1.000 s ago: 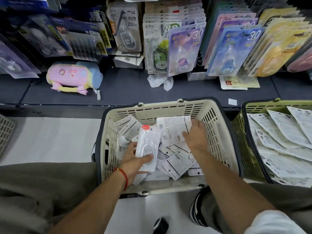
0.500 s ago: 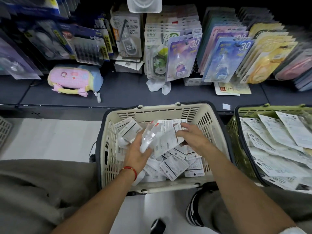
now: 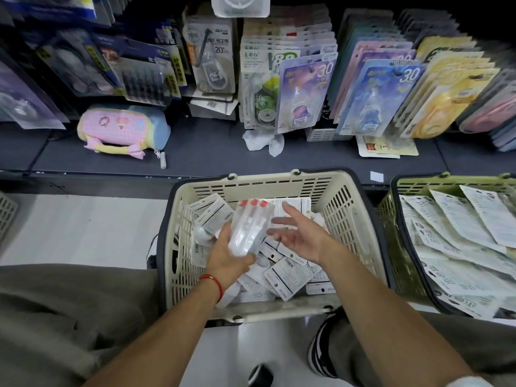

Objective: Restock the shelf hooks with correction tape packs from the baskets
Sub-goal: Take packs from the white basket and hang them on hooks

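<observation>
Left hand [image 3: 226, 258] grips a small stack of clear correction tape packs [image 3: 249, 227], red tabs uppermost, held above the cream basket [image 3: 349, 216]. Right hand [image 3: 300, 236] is held palm up beside the stack, fingers spread and relaxed, holding nothing. More packs lie loose in the cream basket; a green basket [image 3: 391, 219] stands to its right.

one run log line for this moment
left hand grips clear correction tape packs | right hand open, empty | both above beige slotted plastic basket
</observation>
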A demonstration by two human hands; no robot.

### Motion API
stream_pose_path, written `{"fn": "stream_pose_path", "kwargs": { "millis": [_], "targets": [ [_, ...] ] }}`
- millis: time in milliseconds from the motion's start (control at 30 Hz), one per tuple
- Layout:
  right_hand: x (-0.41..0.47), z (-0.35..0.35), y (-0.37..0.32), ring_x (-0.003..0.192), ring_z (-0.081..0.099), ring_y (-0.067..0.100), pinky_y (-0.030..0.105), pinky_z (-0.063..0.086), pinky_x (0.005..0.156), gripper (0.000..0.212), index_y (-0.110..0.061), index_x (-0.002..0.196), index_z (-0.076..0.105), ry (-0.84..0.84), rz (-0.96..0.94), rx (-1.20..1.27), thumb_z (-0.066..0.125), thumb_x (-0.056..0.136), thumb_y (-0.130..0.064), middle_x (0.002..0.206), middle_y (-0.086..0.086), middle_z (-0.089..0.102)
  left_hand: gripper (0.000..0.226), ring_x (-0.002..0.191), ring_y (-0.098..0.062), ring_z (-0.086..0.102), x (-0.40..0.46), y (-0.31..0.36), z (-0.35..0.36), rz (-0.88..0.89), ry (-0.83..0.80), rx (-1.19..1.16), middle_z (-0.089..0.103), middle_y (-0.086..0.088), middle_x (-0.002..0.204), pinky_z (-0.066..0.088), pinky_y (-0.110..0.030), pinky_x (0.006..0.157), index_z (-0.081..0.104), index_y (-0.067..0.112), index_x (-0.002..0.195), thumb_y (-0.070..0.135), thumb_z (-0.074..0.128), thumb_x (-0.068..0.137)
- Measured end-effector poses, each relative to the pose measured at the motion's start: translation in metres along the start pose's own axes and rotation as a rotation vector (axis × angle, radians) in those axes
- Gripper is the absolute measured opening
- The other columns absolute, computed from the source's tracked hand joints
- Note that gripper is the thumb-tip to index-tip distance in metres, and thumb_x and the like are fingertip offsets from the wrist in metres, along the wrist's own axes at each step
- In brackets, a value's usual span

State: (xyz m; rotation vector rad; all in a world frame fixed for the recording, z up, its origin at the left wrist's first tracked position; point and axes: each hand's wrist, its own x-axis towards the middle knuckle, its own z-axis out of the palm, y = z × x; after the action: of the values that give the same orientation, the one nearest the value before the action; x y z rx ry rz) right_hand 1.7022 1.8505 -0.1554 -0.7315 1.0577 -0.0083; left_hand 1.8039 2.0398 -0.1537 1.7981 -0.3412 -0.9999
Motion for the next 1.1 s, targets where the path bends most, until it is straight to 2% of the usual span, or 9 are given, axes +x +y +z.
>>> {"fn": "stream_pose_path", "kwargs": {
  "millis": [100, 167, 300, 433, 567, 733, 867, 933, 1100],
  "targets": [
    [0.023, -0.016, 0.008, 0.102, 0.073, 0.033, 0.038, 0.059, 0.089, 0.044, -0.002, 0.137, 0.061, 0.549, -0.336, -0.781, 0.068, 0.102, -0.028, 0.124, 0.020, 0.070, 0.075, 0.106, -0.027, 0.074, 0.003, -0.006, -0.005, -0.135, -0.003, -0.208, 0.068, -0.002, 0.127, 0.067, -0.046, 0.075, 0.053, 0.045, 0.129, -0.006, 0.081, 0.082],
    [0.035, -0.025, 0.009, 0.123, 0.063, 0.038, 0.038, 0.052, 0.094, 0.045, -0.007, 0.143, 0.054, 0.697, -0.409, -0.919, 0.066, 0.102, -0.020, 0.141, 0.021, 0.057, 0.076, 0.107, -0.029, 0.075, 0.002, -0.010, -0.009, -0.174, -0.001, -0.277, 0.070, -0.002, 0.125, 0.066, -0.050, 0.077, 0.056, 0.047, 0.129, -0.007, 0.081, 0.082],
    [0.052, -0.033, 0.007, 0.122, 0.062, 0.039, 0.044, 0.053, 0.101, 0.045, -0.002, 0.135, 0.059, 0.618, -0.314, -0.959, 0.070, 0.101, -0.029, 0.134, 0.022, 0.059, 0.079, 0.112, -0.032, 0.073, 0.002, -0.014, -0.016, -0.213, -0.012, -0.308, 0.073, -0.002, 0.127, 0.065, -0.056, 0.081, 0.055, 0.048, 0.136, -0.002, 0.084, 0.082],
    [0.041, -0.025, 0.004, 0.086, 0.062, 0.021, 0.026, 0.040, 0.076, 0.020, -0.007, 0.100, 0.068, 0.533, -0.427, -0.841, 0.071, 0.100, -0.027, 0.096, 0.005, 0.067, 0.075, 0.111, -0.026, 0.073, 0.000, -0.003, -0.018, -0.139, 0.055, -0.173, 0.073, 0.003, 0.125, 0.064, -0.054, 0.086, 0.054, 0.056, 0.125, 0.003, 0.085, 0.082],
    [0.008, -0.011, -0.017, 0.073, 0.058, 0.023, 0.027, 0.047, 0.059, 0.018, -0.016, 0.083, 0.054, 0.380, -0.513, -0.747, 0.068, 0.092, -0.010, 0.077, 0.004, 0.061, 0.085, 0.114, -0.023, 0.068, -0.001, 0.013, -0.014, 0.050, 0.124, 0.000, 0.067, 0.003, 0.131, 0.060, -0.038, 0.089, 0.042, 0.041, 0.149, 0.004, 0.082, 0.085],
    [-0.046, 0.004, -0.061, 0.072, 0.079, 0.029, 0.044, 0.066, 0.060, 0.013, -0.009, 0.091, 0.054, 0.219, -0.431, -0.507, 0.068, 0.091, -0.010, 0.104, 0.021, 0.071, 0.096, 0.105, 0.002, 0.069, -0.006, 0.034, -0.003, 0.215, -0.007, 0.048, 0.064, 0.016, 0.126, 0.060, -0.021, 0.078, 0.032, 0.067, 0.143, 0.018, 0.088, 0.082],
    [-0.081, 0.018, -0.080, 0.101, 0.073, 0.034, 0.045, 0.066, 0.065, 0.029, -0.016, 0.116, 0.065, 0.160, -0.361, -0.350, 0.072, 0.089, -0.011, 0.125, 0.014, 0.061, 0.097, 0.135, -0.018, 0.059, -0.016, 0.045, 0.012, 0.240, -0.152, -0.025, 0.059, 0.012, 0.146, 0.054, -0.050, 0.108, 0.034, 0.062, 0.147, 0.036, 0.093, 0.075],
    [-0.097, 0.024, -0.090, 0.096, 0.073, 0.032, 0.045, 0.066, 0.066, 0.028, -0.009, 0.119, 0.068, 0.134, -0.327, -0.340, 0.072, 0.092, -0.011, 0.126, 0.013, 0.061, 0.101, 0.129, -0.018, 0.064, -0.017, 0.050, 0.017, 0.286, -0.159, -0.035, 0.064, 0.013, 0.140, 0.056, -0.050, 0.105, 0.038, 0.055, 0.148, 0.034, 0.096, 0.069],
    [-0.137, 0.047, -0.123, 0.073, 0.076, 0.035, 0.046, 0.067, 0.080, 0.021, -0.004, 0.103, 0.077, 0.021, -0.291, -0.313, 0.068, 0.101, -0.022, 0.101, 0.018, 0.072, 0.100, 0.110, -0.004, 0.071, -0.021, 0.083, 0.023, 0.416, -0.079, -0.137, 0.071, 0.024, 0.120, 0.060, -0.023, 0.085, 0.045, 0.058, 0.137, 0.017, 0.100, 0.064]
  ]
}}
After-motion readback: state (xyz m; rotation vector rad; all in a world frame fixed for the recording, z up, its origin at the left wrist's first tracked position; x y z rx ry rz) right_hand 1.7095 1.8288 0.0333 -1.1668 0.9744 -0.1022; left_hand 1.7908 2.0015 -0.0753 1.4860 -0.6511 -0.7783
